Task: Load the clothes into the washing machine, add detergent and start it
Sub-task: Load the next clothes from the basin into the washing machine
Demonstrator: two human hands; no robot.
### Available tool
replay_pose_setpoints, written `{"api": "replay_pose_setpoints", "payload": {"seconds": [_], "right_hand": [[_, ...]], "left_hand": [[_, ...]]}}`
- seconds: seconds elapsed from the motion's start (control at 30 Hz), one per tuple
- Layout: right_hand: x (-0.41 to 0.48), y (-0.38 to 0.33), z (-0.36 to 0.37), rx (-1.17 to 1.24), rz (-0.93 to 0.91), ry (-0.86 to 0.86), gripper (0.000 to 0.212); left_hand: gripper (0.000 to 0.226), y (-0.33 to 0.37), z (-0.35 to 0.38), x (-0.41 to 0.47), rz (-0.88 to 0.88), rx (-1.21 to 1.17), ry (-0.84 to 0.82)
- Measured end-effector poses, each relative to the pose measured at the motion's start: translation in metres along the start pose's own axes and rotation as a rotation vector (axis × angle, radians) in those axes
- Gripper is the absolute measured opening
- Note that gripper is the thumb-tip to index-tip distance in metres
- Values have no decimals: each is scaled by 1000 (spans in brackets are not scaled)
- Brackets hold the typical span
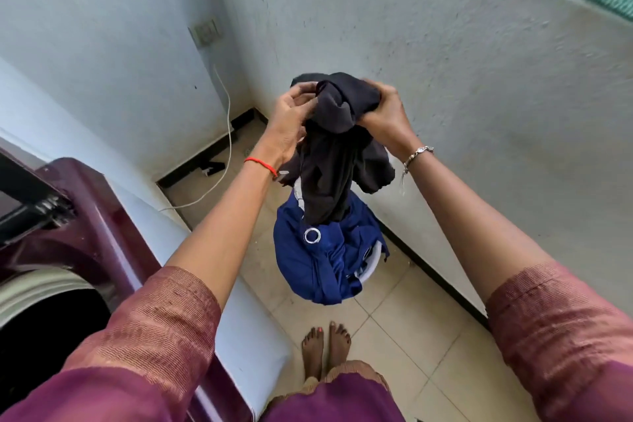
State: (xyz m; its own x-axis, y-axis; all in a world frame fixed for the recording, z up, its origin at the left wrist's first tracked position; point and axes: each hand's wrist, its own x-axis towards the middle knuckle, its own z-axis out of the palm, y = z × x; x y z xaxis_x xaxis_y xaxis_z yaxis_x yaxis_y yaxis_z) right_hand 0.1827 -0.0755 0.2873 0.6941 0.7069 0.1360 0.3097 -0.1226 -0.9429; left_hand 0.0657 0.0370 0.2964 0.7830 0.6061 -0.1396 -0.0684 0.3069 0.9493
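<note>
Down and to the left of our left hand, the maroon washing machine stands with its drum opening dark and uncovered. The left hand is raised in front of us, wrist bent back, its fingers curled into the edge of a dark garment. The garment hangs between our two hands, bunched at the top and trailing loose below. We judge it soft, light and limp, so it will sag and drag unless gathered. The bunched top looks the sound place to hold, with a second hold lower down to collect the tail. Our right hand, level with the left and just beside it, is closed round the wad of fabric. Directly beneath both hands, a blue cloth with metal eyelets fills a white basket on the tiled floor. Whether the garment's tail touches the blue cloth we cannot tell.
</note>
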Motion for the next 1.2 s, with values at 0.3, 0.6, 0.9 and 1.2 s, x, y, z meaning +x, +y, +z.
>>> {"api": "replay_pose_setpoints", "payload": {"seconds": [0.3, 0.6, 0.9, 1.2], "right_hand": [[-19, -52, -26, 179, 42, 178, 37], [-50, -68, -14, 407, 210, 256, 29], [-101, -97, -16, 303, -60, 140, 35], [-166, -147, 40, -372, -711, -137, 31]], "left_hand": [[116, -26, -63, -19, -149, 468, -260], [100, -119, -61, -68, -45, 674, 1], [29, -19, -102, -119, 293, 931, 317], [41, 69, -107, -248, 517, 907, 689]]}}
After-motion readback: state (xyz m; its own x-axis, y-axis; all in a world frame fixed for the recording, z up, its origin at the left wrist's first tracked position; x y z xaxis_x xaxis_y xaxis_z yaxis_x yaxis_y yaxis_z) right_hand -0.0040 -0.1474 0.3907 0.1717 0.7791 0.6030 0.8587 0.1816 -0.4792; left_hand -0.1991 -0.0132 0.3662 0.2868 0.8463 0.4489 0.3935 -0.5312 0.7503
